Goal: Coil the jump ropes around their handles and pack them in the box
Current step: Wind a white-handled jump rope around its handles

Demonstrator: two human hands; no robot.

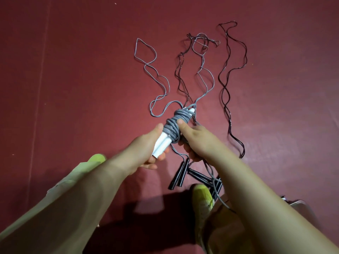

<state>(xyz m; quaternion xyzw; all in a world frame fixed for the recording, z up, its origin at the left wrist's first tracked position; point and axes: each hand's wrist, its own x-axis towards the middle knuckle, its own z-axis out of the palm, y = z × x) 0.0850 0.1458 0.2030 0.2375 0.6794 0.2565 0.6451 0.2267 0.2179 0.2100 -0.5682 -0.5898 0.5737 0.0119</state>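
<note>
- The left hand (pixel 146 143) is seen left of the white handles (pixel 162 143); its grip is closed around their lower end, with the thumb laid along their side.
- The white handles are held together above the red floor (pixel 73 70), tilted up to the right, and a gray rope (pixel 176 121) is wound in thick turns around their upper half.
- The loose tail of the gray rope is seen trailing from the handles' tip across the floor, up and to the left.
- The right hand (pixel 194 138) is placed just right of the handles; its thumb is pressed on the coil, with the fingers curled beneath it.
- Black handles (pixel 178 174) are seen on the floor below the white handles, near a yellow shoe (pixel 203 197).
- A dark rope (pixel 229 85) is laid in waves well to the right of the white handles.
</note>
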